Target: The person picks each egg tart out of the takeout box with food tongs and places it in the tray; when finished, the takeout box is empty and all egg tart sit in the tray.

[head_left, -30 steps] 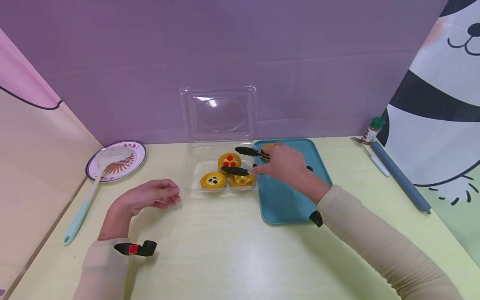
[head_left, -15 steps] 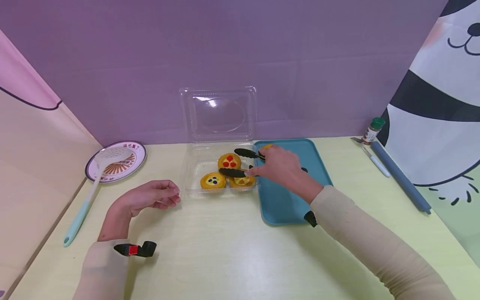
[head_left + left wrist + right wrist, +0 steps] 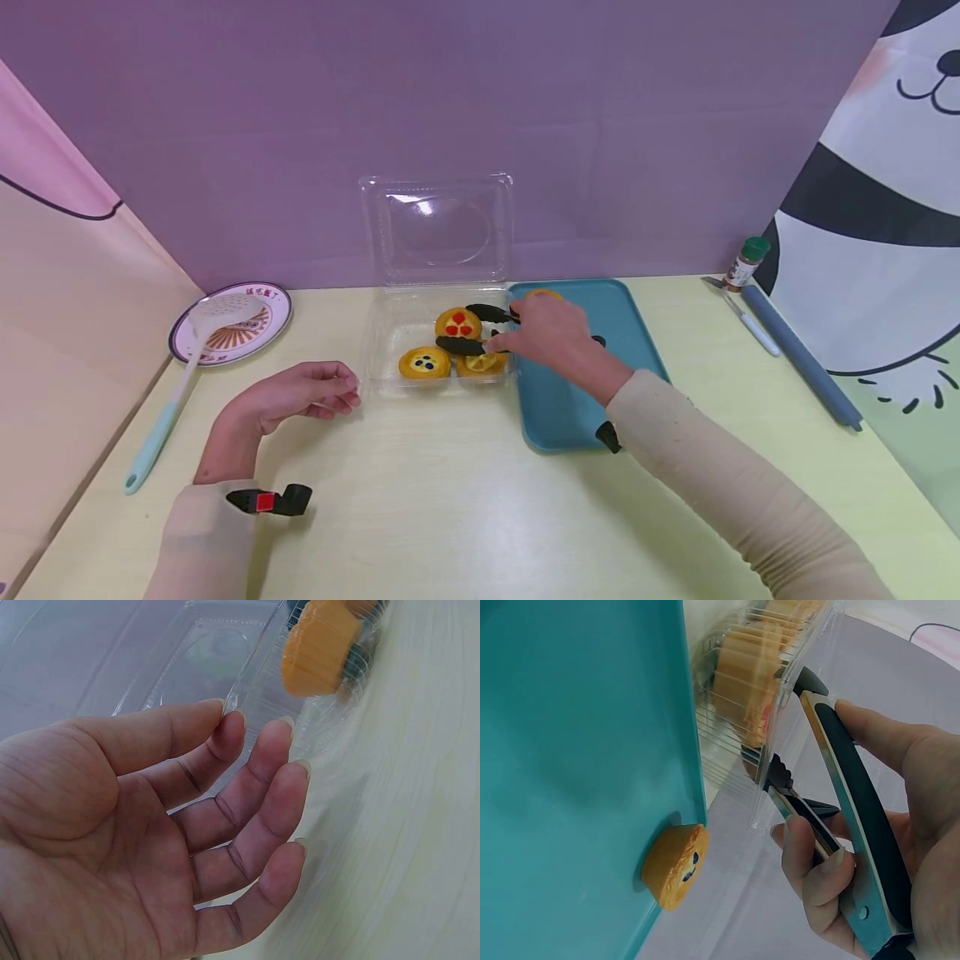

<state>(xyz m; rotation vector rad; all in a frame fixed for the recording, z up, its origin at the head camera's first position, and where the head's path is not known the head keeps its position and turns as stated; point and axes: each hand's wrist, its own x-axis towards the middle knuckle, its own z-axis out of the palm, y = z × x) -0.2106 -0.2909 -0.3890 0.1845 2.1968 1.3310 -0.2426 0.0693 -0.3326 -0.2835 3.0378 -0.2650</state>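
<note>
**Spread black-tipped tongs (image 3: 489, 314) over the clear plastic box (image 3: 386, 333)**

A wide stretch of pale wood-grain table (image 3: 442, 500) lies between me and the box's front edge. My left hand (image 3: 303, 390) comes first: thumb and forefinger pinch the near left corner of the rim, the other fingers loosely bent. Just inside the front wall sit a round yellow tart with blue dots (image 3: 425, 363) and one with a pale topping (image 3: 482, 364), a slim gap between them. Behind them is the round yellow tart with red pieces (image 3: 457, 325). My right hand (image 3: 553, 335) grips the tongs, tips apart near that tart; I cannot tell whether they touch it. The blue rectangular tray (image 3: 573, 408) lies just beside the box, leaving hardly any room there; a second blue-dotted tart (image 3: 675, 864) sits by the far edge. Farthest, the raised clear lid (image 3: 442, 229) stands before the purple backdrop (image 3: 450, 92).
</note>
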